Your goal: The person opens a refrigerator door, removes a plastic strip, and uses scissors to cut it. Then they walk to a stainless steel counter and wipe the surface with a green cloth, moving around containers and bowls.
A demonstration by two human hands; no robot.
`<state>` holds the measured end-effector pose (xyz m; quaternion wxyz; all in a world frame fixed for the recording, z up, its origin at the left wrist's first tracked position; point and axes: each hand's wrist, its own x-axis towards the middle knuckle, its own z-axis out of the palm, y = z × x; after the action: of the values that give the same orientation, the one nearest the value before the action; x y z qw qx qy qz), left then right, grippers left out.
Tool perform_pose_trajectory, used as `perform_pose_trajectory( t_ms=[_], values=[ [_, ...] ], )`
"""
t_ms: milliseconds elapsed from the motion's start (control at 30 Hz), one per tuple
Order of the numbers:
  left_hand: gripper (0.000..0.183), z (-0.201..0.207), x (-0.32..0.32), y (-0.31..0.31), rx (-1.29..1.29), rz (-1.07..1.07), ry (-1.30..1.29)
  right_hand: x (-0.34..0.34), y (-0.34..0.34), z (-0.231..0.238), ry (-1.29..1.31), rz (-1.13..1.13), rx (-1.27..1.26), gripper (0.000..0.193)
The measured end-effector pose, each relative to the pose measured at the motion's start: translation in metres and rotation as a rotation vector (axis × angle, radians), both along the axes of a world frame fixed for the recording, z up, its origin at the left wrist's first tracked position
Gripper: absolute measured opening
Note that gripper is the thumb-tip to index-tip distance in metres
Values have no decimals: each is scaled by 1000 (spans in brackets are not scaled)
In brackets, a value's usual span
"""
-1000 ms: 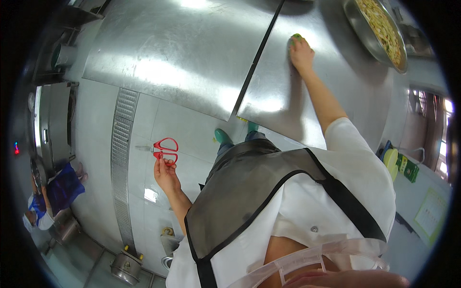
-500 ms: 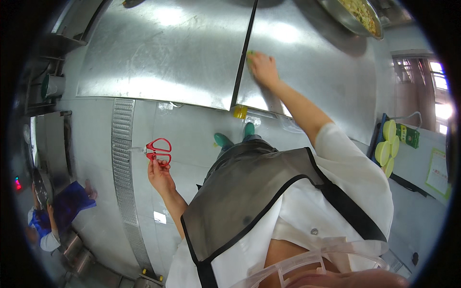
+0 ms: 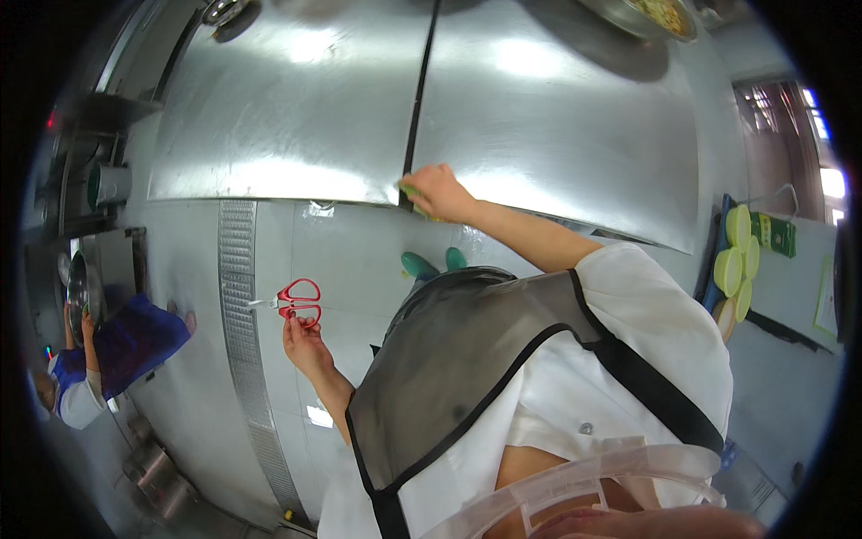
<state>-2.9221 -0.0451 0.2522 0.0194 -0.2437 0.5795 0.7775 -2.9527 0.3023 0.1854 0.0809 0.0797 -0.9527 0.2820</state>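
Observation:
Red-handled scissors (image 3: 299,304) are pinched by one handle loop in my left hand (image 3: 310,346), out over the floor. Their metal blades point left. My right hand (image 3: 442,193) is at the front edge of the steel tables, beside the dark gap between them. Its fingers are closed around something small and yellow-green (image 3: 410,190), mostly hidden, whose kind I cannot make out. The left steel table (image 3: 296,117) and the right steel table (image 3: 557,135) stand side by side before me.
A metal bowl of chopped food (image 3: 642,16) sits at the far right, and a small metal bowl (image 3: 224,11) at the far left. A drain grate (image 3: 240,296) runs along the floor. Yellow-green containers (image 3: 732,260) stand at right. A person in a blue apron (image 3: 135,346) holds a pan at left.
My right hand has come nearer and to the left, from the right tabletop to the front edge by the gap. My left hand still holds the scissors, nearly unmoved.

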Motion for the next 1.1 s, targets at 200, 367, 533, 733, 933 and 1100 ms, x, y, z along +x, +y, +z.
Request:
perform_pose_trajectory(
  t_ms=[200,367,533,733,933,1100],
  values=[
    [14,24,14,2,-34,-14,0,-53,228,4,10,-832,131,34],
    [16,27,56,-13,-117,40,-42,-32,248,-18,25,-935,375,29],
    [16,26,51,7,-84,60,-48,31,91,-8,94,-175,402,29],
    [14,41,14,46,1,-73,99,83,66,1,122,171,-9,37],
    [14,51,7,31,-22,-35,107,-44,92,17,53,-482,-314,34],
    [13,52,9,-11,-26,20,108,-161,100,15,-42,-689,-101,22]
  ],
)
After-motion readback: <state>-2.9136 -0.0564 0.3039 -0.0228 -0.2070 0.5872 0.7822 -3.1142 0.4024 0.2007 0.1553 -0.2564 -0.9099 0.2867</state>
